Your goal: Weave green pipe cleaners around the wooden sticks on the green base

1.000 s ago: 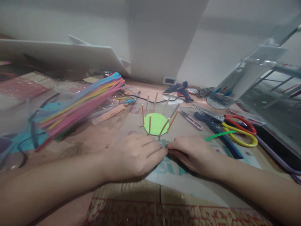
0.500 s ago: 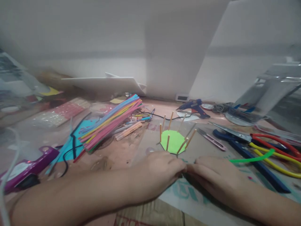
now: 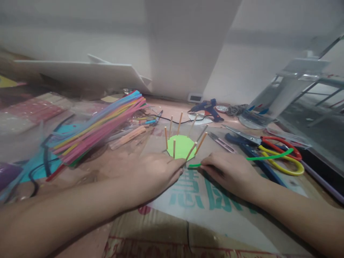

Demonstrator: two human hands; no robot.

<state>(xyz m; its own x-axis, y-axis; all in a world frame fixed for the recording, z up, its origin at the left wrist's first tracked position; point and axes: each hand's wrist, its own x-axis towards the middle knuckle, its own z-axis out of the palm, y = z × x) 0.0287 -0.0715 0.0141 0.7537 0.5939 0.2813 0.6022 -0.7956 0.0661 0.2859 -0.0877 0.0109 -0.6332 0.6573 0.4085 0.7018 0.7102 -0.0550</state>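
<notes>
A bright green flat base [image 3: 182, 145] with several thin wooden sticks standing around its rim sits in front of me. My left hand [image 3: 158, 170] rests at its near edge, fingertips pinched together against the rim by a front stick; the exact grip is partly hidden. Just right of the base, my right hand [image 3: 228, 173] pinches a green pipe cleaner [image 3: 268, 156]. One short end sticks out left of the fingertips towards the base, and the longer end passes behind the hand over the scissors [image 3: 283, 170].
Left lies a bundle of coloured pipe cleaners [image 3: 99, 125] near a blue sheet [image 3: 57, 163]. Behind the base are a glue gun [image 3: 208, 108] and its cord. A craft knife [image 3: 221, 142] lies right, with a clear water container [image 3: 271, 96] beyond. A printed plastic sheet [image 3: 193, 208] lies underneath.
My hands have moved apart from where they met before the base. A short end of green pipe cleaner now shows at the right fingertips. The view has shifted right and down.
</notes>
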